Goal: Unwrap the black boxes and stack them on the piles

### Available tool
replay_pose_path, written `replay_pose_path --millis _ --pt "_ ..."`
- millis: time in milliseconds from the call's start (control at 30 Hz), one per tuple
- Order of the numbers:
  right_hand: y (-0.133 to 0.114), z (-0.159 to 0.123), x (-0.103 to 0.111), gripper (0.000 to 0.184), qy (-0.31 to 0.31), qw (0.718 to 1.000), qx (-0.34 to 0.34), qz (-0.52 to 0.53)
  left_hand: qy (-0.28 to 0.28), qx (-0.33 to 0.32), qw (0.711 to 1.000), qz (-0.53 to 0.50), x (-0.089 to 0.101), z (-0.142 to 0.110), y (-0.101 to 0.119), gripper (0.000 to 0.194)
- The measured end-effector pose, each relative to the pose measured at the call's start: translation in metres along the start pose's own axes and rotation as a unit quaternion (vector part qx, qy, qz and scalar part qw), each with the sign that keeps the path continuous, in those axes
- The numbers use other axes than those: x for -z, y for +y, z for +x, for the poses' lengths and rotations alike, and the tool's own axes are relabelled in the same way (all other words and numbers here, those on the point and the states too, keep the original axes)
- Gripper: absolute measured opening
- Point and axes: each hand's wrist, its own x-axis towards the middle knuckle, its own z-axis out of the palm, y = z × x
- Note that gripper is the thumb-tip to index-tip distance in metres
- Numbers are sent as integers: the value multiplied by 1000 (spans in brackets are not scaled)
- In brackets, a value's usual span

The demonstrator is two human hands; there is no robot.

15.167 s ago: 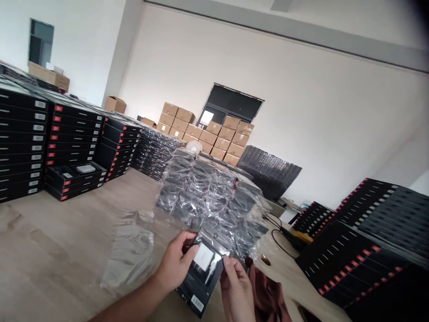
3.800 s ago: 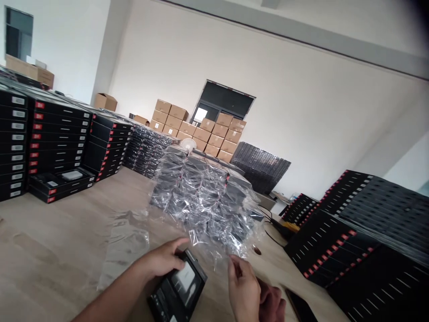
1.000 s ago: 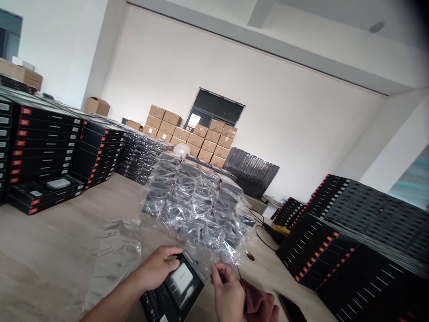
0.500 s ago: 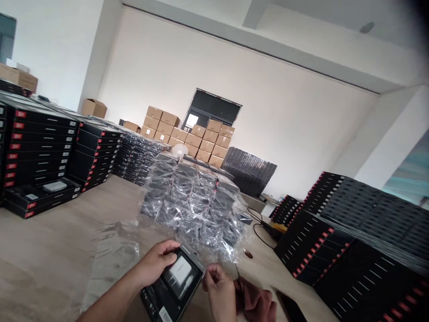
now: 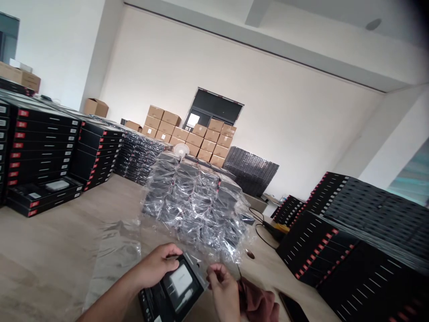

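Note:
A flat black box [image 5: 187, 298] with a window is tilted over the table, and a white device [image 5: 182, 281] shows through its front. My left hand [image 5: 157, 268] grips the upper left edge of this box, thumb on the front. Close by the box's right corner, beside the grey hang tab [image 5: 197, 268], is my right hand [image 5: 223, 288] with thumb and fingers pinched together. Whether anything is between those fingertips I cannot make out. A clear plastic bag [image 5: 115, 250] lies flat on the table, left of my left forearm.
Bagged black boxes [image 5: 197, 201] are stacked ahead. More black boxes stand in stacks at left [image 5: 47, 138] and right [image 5: 355, 268]. A dark red cloth [image 5: 259, 302] and a phone [image 5: 293, 307] lie right of my right hand. Cartons [image 5: 192, 138] are piled behind.
My right hand has shifted slightly right, away from the box's corner, and its pinched fingers sit a bit apart from it. My left hand keeps its grip on the box.

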Motion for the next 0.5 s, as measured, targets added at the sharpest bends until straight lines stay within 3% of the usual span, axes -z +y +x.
replay_pose_path --millis 100,200,367,500 --pt "2 3 8 25 29 998 42 -39 -44 19 999 20 -1 -4 4 29" --pt "5 2 8 45 11 994 80 -73 -81 41 995 35 -2 -6 3 32" --pt "1 0 3 17 -75 984 112 -112 -119 42 991 46 -1 -6 -1 38" --pt "0 2 12 27 50 989 90 -111 -120 39 992 13 0 -8 2 47"
